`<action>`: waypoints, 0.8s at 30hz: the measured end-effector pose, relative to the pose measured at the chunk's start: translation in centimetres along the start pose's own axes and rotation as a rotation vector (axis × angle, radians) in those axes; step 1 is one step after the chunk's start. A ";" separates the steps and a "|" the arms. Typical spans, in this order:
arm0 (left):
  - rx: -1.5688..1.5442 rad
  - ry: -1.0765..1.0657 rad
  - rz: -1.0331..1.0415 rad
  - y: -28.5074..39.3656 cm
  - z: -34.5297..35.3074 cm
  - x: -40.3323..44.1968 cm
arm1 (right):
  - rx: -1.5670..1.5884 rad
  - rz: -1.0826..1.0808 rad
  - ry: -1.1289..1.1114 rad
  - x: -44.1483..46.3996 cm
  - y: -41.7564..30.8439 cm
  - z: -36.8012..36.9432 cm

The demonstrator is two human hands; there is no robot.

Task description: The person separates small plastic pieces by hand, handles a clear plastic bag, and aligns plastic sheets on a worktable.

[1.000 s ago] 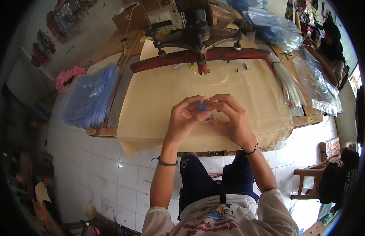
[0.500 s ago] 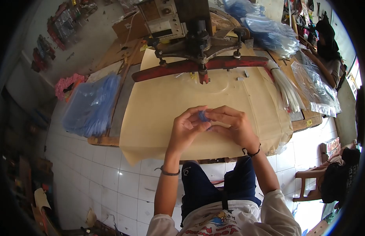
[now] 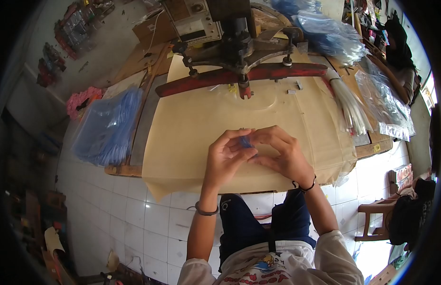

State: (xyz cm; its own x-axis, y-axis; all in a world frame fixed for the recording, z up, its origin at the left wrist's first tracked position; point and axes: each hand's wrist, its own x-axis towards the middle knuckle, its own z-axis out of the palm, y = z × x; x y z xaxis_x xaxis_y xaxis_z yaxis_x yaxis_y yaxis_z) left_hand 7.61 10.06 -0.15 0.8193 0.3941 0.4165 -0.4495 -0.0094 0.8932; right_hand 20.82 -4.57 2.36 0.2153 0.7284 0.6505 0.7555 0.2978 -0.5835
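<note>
Left hand (image 3: 224, 154): fingers pinching small blue plastic piece (image 3: 246, 142), over brown paper sheet (image 3: 182, 128) near front edge of worktop (image 3: 125, 170). Right hand (image 3: 288, 154): fingers curled beside it, can't tell if gripping. Risk: loosened pinch, piece could drop off front edge.

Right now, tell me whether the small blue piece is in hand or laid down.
In hand: the left hand holds the small blue piece over the tan sheet, with the right hand close against it.
</note>
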 end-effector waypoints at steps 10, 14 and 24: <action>0.079 0.001 0.024 0.0 0.5 0.0 | -0.057 -0.010 0.038 -0.1 -0.4 0.2; 0.071 0.029 -0.014 0.5 0.9 -0.1 | -0.075 -0.022 0.073 -0.3 -0.2 0.4; 0.047 0.019 0.025 0.2 0.7 -0.3 | -0.083 -0.073 0.063 -0.3 -0.1 0.4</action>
State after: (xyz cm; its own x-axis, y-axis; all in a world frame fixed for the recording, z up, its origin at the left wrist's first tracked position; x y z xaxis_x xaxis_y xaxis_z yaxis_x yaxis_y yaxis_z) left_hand 7.57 9.33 0.01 0.8010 0.4106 0.4357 -0.4522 -0.0621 0.8898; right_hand 20.45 -4.58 2.04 0.1941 0.6657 0.7205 0.8184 0.2951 -0.4931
